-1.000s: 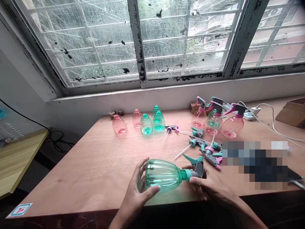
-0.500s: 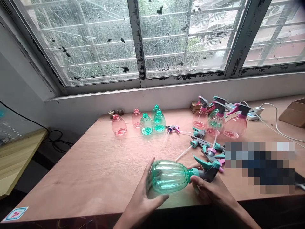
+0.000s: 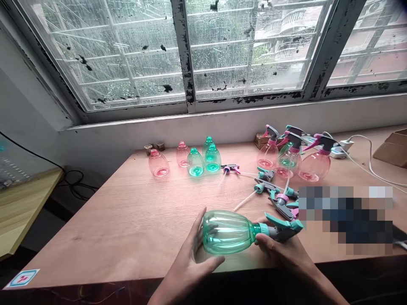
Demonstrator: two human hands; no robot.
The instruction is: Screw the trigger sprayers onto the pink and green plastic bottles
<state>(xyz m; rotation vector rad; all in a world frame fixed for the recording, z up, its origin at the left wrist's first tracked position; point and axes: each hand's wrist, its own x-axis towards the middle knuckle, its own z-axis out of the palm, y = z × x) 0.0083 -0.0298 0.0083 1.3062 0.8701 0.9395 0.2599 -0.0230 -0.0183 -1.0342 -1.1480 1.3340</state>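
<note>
A green see-through spray bottle (image 3: 227,232) lies on its side above the near edge of the wooden table (image 3: 133,220). My left hand (image 3: 190,264) cups its rounded base, fingers curled round it. My right hand (image 3: 281,252) grips the neck just below the grey and teal trigger head (image 3: 282,228), which points right. Loose trigger heads with white tubes (image 3: 270,192) lie just beyond the bottle.
Several empty pink and green bottles (image 3: 197,161) stand at the table's back. Three capped bottles (image 3: 291,156) stand at the back right, near a white power strip and cable (image 3: 345,146). A cardboard box (image 3: 392,148) sits far right. A blurred patch (image 3: 346,218) covers the right front.
Both hands have shifted the green bottle a little to the right, and the trigger head has turned and now points further right.
</note>
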